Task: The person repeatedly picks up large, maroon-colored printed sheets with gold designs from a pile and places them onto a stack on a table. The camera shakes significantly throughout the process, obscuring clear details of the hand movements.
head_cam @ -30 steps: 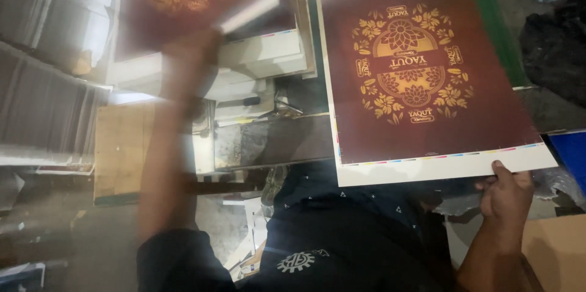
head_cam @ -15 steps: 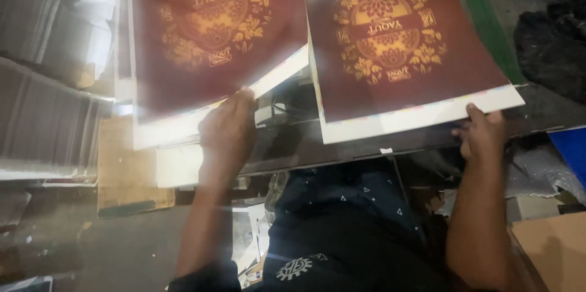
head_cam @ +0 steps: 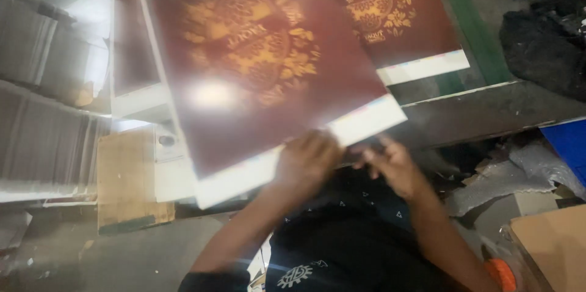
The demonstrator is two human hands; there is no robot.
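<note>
Head view: left hand (head_cam: 308, 160) pinches the white bottom margin of a maroon printed sheet with gold floral ornament (head_cam: 256, 66), fingers closed on its lower edge. The sheet fills frame centre, tilted, long axis running roughly 11 to 5 o'clock, top edge toward 11. Right hand (head_cam: 394, 167) sits just beside the sheet's lower right corner at 5 o'clock, fingers loosely spread; blurred, can't tell if it grips. A second identical sheet (head_cam: 397, 11) lies at 1 o'clock on the green-edged table (head_cam: 476, 29).

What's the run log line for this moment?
left hand: grips sheet by white edge | right hand: beside edge, grip unclear | second sheet: flat on table
</note>
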